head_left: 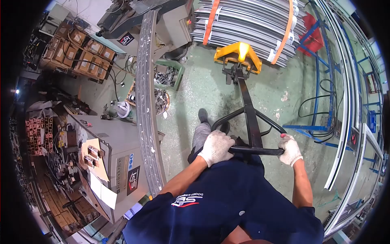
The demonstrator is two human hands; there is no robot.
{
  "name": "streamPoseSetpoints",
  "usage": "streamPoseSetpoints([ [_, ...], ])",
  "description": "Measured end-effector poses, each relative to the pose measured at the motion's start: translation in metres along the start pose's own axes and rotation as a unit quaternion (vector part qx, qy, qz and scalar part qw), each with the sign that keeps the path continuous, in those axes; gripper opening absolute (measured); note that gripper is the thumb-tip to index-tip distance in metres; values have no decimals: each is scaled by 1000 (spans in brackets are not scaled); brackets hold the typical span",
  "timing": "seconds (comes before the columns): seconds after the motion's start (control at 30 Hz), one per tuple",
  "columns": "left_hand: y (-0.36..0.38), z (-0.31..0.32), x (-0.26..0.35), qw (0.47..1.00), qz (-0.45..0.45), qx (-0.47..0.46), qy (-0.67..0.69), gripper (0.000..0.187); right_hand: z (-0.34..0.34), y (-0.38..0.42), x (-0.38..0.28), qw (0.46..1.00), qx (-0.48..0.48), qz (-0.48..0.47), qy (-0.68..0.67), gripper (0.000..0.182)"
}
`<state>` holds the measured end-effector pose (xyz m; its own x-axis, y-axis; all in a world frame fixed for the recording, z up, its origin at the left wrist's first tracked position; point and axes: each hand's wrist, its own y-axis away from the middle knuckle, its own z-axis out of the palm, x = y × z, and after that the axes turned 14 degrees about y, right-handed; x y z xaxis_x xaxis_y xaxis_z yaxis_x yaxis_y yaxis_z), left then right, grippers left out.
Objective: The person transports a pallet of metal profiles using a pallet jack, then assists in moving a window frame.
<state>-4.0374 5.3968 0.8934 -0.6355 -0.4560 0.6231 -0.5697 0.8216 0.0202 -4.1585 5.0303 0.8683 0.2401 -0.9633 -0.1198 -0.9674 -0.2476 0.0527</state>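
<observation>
A yellow pallet jack [238,54] stands on the green floor ahead of me, its forks under a strapped stack of grey metal profiles [248,24]. Its black tiller ends in a loop handle [254,150] close to my body. My left hand [216,147], in a white glove, grips the left side of that handle bar. My right hand [290,149], also gloved, grips the right end. Both arms are bare below dark blue sleeves. One dark shoe [203,116] shows below the handle.
A long curved grey metal profile [145,101] runs along my left over a grey machine [113,158]. Green scrap bins [168,77] sit near it. Cardboard boxes [77,53] are stacked far left. Blue racks with curved frames [345,101] line the right, cables on the floor.
</observation>
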Motion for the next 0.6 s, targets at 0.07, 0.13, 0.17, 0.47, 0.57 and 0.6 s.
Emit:
streamPoseSetpoints([
  [0.07,4,6,8,1000,3,1,14,31,2,9,2,1000,-4,-2,-3,15],
  [0.13,9,15,19,1000,6,2,26,32,5,21,6,1000,-25,-6,0,14],
  [0.17,11,19,23,1000,4,-7,27,32,5,25,9,999,-32,-8,4,14],
  [0.47,52,54,53,999,-4,33,30,28,23,75,-8,998,-58,2,17,11],
  [0.57,65,62,63,996,5,88,28,26,37,91,-19,999,-41,-2,27,14],
  [0.6,73,62,71,995,3,98,25,26,37,98,-25,999,-28,-1,22,15],
])
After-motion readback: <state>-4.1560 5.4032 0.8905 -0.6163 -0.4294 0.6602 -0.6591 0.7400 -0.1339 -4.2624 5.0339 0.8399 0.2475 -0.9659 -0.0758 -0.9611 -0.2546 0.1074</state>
